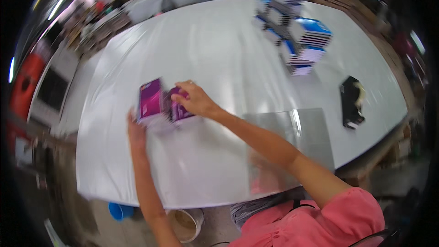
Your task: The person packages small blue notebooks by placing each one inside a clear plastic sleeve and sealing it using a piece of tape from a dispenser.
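Note:
Two small stacks of purple-covered booklets sit side by side on the white table, left of its middle. My left hand (pixel 136 126) presses along the outer side of the left purple stack (pixel 152 98), its fingers curled at the edge and partly hidden by blur. From the right, my right hand (pixel 196 100) reaches over the right purple stack (pixel 181 112) and grips its top, thumb and fingers bent around the cover. The two stacks nearly touch, and white page edges show below the covers. Whether they are booklets or thin boxes is blurred.
Several piles of blue-and-white booklets (pixel 311 32) stand at the far right of the white table (pixel 206 32). A clear sheet (pixel 315 132) lies under my right forearm. Beyond it rests a black box (pixel 350 103). Two buckets, one blue (pixel 120 211), stand below the near edge.

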The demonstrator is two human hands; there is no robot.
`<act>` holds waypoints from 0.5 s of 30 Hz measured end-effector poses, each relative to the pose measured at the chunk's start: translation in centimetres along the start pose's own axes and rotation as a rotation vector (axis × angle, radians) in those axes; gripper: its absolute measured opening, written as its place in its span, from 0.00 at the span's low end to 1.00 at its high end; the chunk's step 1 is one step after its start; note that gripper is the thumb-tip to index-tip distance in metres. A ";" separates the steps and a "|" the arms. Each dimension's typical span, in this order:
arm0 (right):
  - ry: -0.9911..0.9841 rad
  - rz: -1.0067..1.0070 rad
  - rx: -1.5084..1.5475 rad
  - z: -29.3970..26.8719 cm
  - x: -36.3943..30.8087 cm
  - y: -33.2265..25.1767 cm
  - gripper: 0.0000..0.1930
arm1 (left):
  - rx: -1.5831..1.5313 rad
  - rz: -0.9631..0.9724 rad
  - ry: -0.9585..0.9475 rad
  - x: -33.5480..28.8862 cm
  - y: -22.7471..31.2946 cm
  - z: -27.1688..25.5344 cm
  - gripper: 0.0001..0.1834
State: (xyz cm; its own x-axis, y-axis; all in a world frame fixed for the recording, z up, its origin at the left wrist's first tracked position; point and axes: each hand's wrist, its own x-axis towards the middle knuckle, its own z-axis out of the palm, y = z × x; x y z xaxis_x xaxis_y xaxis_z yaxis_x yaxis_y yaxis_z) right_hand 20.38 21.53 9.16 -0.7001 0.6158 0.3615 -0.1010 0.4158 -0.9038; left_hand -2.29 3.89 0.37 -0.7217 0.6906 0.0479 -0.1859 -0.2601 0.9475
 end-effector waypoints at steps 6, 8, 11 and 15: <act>0.776 -0.171 0.033 -25.5 -10.0 -0.5 0.08 | 0.095 0.322 0.501 -3.4 5.3 1.5 0.32; 0.987 0.015 -0.051 -33.5 -12.4 -2.5 0.21 | 0.187 0.455 0.481 -6.4 9.4 8.0 0.32; 1.035 0.291 -0.014 -42.8 -10.3 -1.9 0.42 | 0.383 0.646 0.410 -7.7 10.8 14.4 0.30; 0.677 0.756 0.242 -51.5 -5.4 0.8 0.51 | 0.290 0.717 0.099 -9.0 9.8 24.9 0.32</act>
State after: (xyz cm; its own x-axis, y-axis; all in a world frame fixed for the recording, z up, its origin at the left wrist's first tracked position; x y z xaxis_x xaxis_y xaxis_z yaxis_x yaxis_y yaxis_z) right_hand 60.47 53.01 18.26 -0.1042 0.9374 -0.3323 0.0071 -0.3334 -0.9428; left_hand 19.02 11.94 17.15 -0.6579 0.3536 0.6649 0.5209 -0.4240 0.7409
